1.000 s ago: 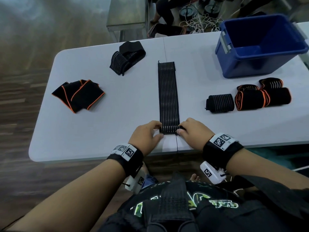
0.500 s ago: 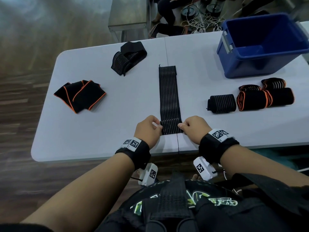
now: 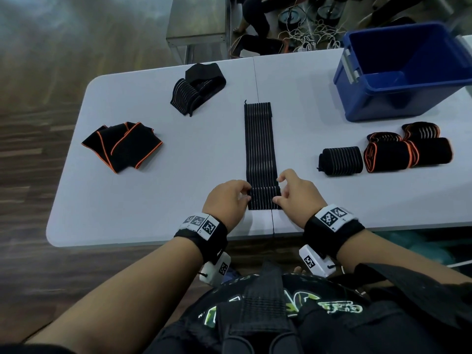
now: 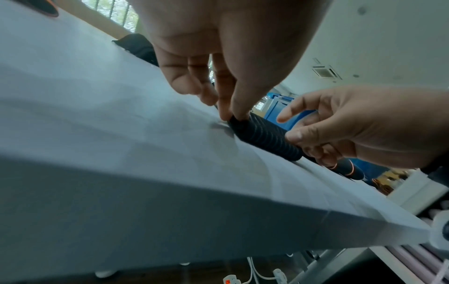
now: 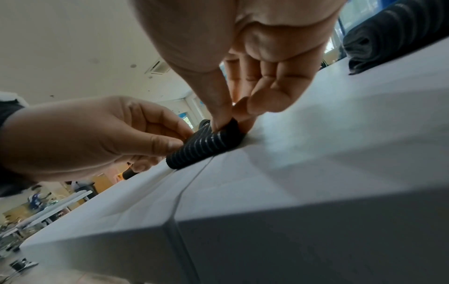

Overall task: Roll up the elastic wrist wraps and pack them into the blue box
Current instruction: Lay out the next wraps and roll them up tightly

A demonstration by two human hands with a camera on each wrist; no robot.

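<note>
A black striped wrist wrap (image 3: 259,144) lies flat along the middle of the white table (image 3: 153,200), and its near end is wound into a small roll (image 3: 264,198). My left hand (image 3: 245,194) pinches the roll's left end (image 4: 243,124) between thumb and fingers. My right hand (image 3: 279,190) pinches the right end (image 5: 230,132), thumb on top and index finger raised off it. The blue box (image 3: 408,98) stands open at the back right, and I see nothing inside it.
Right of the hands lie a rolled striped wrap (image 3: 341,160) and orange-edged rolls (image 3: 388,157). At the left lie a folded orange-edged wrap (image 3: 122,145) and a loose striped one (image 3: 196,88). The table's near edge is just behind my wrists.
Both hands have moved away from the table's near edge with the wrap's end, and the roll between them has grown thicker. The right index finger has lifted.
</note>
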